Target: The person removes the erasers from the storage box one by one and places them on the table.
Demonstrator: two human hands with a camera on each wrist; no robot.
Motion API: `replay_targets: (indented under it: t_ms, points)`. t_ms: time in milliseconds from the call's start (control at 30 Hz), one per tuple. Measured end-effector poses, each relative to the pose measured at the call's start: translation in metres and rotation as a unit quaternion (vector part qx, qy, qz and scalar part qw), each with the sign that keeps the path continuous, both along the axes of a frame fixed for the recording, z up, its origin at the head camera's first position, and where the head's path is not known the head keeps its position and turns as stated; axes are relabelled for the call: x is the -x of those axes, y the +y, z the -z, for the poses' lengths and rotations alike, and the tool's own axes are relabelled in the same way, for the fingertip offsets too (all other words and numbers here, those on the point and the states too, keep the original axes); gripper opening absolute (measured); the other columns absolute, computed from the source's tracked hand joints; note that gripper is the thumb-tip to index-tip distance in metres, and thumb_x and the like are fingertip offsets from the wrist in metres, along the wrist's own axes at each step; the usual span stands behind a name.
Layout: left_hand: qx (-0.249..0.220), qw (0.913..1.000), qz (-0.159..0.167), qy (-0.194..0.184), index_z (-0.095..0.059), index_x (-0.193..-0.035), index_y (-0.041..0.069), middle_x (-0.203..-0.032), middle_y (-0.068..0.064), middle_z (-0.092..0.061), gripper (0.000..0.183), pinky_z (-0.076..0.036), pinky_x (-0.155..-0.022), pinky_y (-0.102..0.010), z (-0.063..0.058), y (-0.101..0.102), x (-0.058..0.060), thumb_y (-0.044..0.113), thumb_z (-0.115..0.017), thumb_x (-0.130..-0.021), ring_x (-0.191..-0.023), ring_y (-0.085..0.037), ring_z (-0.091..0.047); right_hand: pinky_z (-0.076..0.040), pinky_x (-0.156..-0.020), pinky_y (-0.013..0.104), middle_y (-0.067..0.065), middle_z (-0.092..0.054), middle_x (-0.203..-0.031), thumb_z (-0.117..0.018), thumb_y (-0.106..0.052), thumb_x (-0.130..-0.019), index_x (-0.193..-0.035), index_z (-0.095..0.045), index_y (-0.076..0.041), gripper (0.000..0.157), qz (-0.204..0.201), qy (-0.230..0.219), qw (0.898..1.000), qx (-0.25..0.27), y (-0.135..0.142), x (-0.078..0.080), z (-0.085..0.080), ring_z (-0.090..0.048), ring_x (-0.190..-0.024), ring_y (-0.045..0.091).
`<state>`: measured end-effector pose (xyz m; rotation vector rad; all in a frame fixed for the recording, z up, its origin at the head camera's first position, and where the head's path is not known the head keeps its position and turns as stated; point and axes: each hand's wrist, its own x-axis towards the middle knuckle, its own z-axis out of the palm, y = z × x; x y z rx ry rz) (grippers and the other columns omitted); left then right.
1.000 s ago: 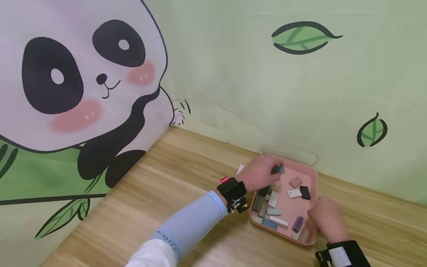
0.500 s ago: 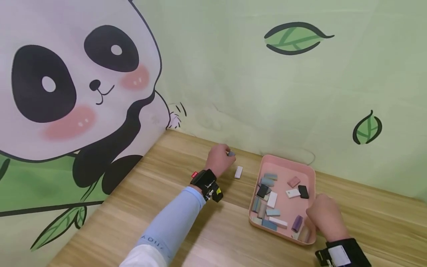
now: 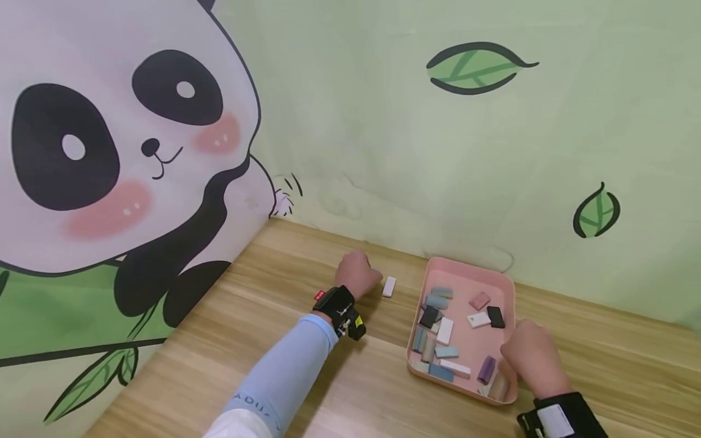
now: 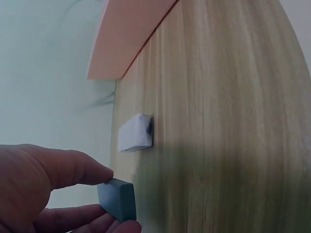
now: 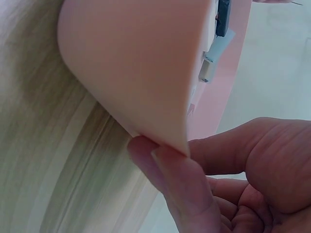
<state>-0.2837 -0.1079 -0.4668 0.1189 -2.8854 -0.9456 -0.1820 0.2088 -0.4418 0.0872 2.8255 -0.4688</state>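
- Pale green wall [image 3: 350,134], printed with leaves and a panda [image 3: 181,140], is met by a wood-grained table [image 3: 356,389].
- By the left hand [image 3: 356,272], a small blue-grey block [image 4: 118,200] is pinched at its sides between thumb and fingertips. One end is left uncovered, perhaps so that it can be set down cleanly. From the head it is hidden by the hand; whether the table is touched by it cannot be told.
- By the right hand [image 3: 530,351], the side wall of the pink tray [image 3: 473,347] is pinched, thumb inside and fingers outside, probably so that the tray is kept from sliding.
- On the table between the left hand and the tray, a white block [image 3: 389,286] is laid by itself, set apart perhaps from the mixed ones.
- Inside the tray, blue, grey and white blocks are crowded along the left side; a pink block [image 3: 479,300], a black block [image 3: 495,317] and a purple block [image 3: 486,370] are found toward the right.
- As for looks, the held block is seen as flat-faced, matt and straight-edged, with slightly softened corners.
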Motion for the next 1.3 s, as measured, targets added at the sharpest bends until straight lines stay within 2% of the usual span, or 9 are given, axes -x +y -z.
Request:
replay_targets:
  t_ms: [200, 467, 633, 800, 933, 1033, 1100, 1200, 1300]
  points:
    - [0.03, 0.9993, -0.01, -0.019, -0.034, -0.047, 0.015, -0.046, 0.006, -0.028, 0.044, -0.025, -0.038, -0.025, 0.007, 0.002, 0.001, 0.021, -0.071, -0.07, -0.042, -0.01, -0.03, -0.038, -0.046, 0.027, 0.009, -0.053, -0.06, -0.053, -0.006, -0.08, -0.067, -0.056, 0.001, 0.015, 0.009, -0.004, 1.0, 0.011, 0.0, -0.002, 0.003, -0.053, -0.05, 0.019]
    - [0.052, 0.998, -0.009, -0.035, -0.046, -0.054, 0.013, -0.053, 0.002, -0.042, 0.034, -0.033, -0.041, -0.027, 0.012, 0.004, 0.001, 0.022, -0.074, -0.069, -0.048, -0.014, -0.042, -0.039, -0.045, 0.026, 0.01, -0.053, -0.062, -0.054, -0.006, -0.081, -0.075, -0.057, 0.006, 0.014, 0.018, -0.012, 1.0, 0.011, 0.0, -0.005, 0.003, -0.053, -0.051, 0.019]
    - [0.061, 0.9979, 0.005, -0.023, -0.043, -0.054, 0.013, -0.053, 0.003, -0.038, 0.033, -0.03, -0.041, -0.027, 0.012, 0.005, 0.002, 0.018, -0.071, -0.07, -0.047, -0.014, -0.038, -0.038, -0.045, 0.027, 0.01, -0.052, -0.062, -0.052, -0.005, -0.08, -0.07, -0.056, 0.003, 0.013, 0.02, -0.001, 1.0, 0.018, 0.002, -0.005, 0.002, -0.053, -0.05, 0.019]
    - [0.088, 0.996, 0.008, -0.017, -0.04, -0.053, 0.015, -0.053, 0.004, -0.036, 0.036, -0.029, -0.041, -0.026, 0.006, 0.01, -0.001, 0.02, -0.069, -0.072, -0.048, -0.013, -0.038, -0.037, -0.046, 0.027, 0.009, -0.051, -0.06, -0.053, -0.007, -0.081, -0.065, -0.055, 0.0, 0.018, 0.016, 0.002, 1.0, 0.013, 0.002, -0.005, 0.0, -0.052, -0.05, 0.019]
    - [0.138, 0.9903, 0.013, 0.007, -0.045, -0.051, 0.014, -0.055, 0.002, -0.042, 0.037, -0.035, -0.043, -0.029, -0.012, 0.021, -0.012, 0.03, -0.067, -0.077, -0.054, -0.017, -0.044, -0.037, -0.047, 0.026, 0.008, -0.051, -0.06, -0.054, -0.008, -0.082, -0.063, -0.055, -0.001, 0.02, 0.008, 0.001, 1.0, 0.003, 0.002, -0.004, 0.0, -0.052, -0.051, 0.019]
    - [0.181, 0.9821, 0.018, 0.047, -0.056, -0.066, 0.013, -0.071, -0.003, -0.054, 0.032, -0.044, -0.056, -0.036, -0.029, 0.034, -0.019, 0.041, -0.066, -0.078, -0.072, -0.022, -0.052, -0.035, -0.047, 0.026, 0.008, -0.049, -0.059, -0.053, -0.007, -0.082, -0.063, -0.055, -0.001, 0.02, 0.0, 0.01, 1.0, -0.007, 0.001, -0.004, 0.0, -0.051, -0.051, 0.019]
    - [0.191, 0.9787, 0.033, 0.067, -0.061, -0.087, 0.01, -0.089, -0.008, -0.057, 0.038, -0.046, -0.068, -0.041, -0.039, 0.044, -0.025, 0.046, -0.067, -0.077, -0.087, -0.026, -0.053, -0.035, -0.046, 0.026, 0.008, -0.048, -0.06, -0.052, -0.007, -0.083, -0.065, -0.055, 0.0, 0.019, 0.0, 0.008, 1.0, -0.006, 0.0, -0.004, 0.0, -0.051, -0.051, 0.019]
    - [0.176, 0.978, 0.082, 0.076, -0.055, -0.116, 0.009, -0.109, -0.011, -0.055, 0.057, -0.047, -0.08, -0.043, -0.05, 0.059, -0.036, 0.049, -0.066, -0.078, -0.1, -0.028, -0.052, -0.036, -0.046, 0.026, 0.008, -0.049, -0.06, -0.053, -0.008, -0.083, -0.067, -0.055, 0.001, 0.019, 0.001, 0.0, 1.0, -0.007, -0.001, -0.004, 0.0, -0.051, -0.051, 0.019]
    - [0.152, 0.9733, 0.153, 0.079, -0.048, -0.13, 0.01, -0.116, -0.011, -0.053, 0.063, -0.047, -0.084, -0.041, -0.057, 0.075, -0.05, 0.046, -0.065, -0.081, -0.104, -0.026, -0.051, -0.037, -0.046, 0.025, 0.008, -0.05, -0.06, -0.054, -0.009, -0.084, -0.065, -0.056, 0.0, 0.021, 0.001, 0.001, 1.0, -0.005, 0.0, -0.005, -0.001, -0.052, -0.05, 0.019]
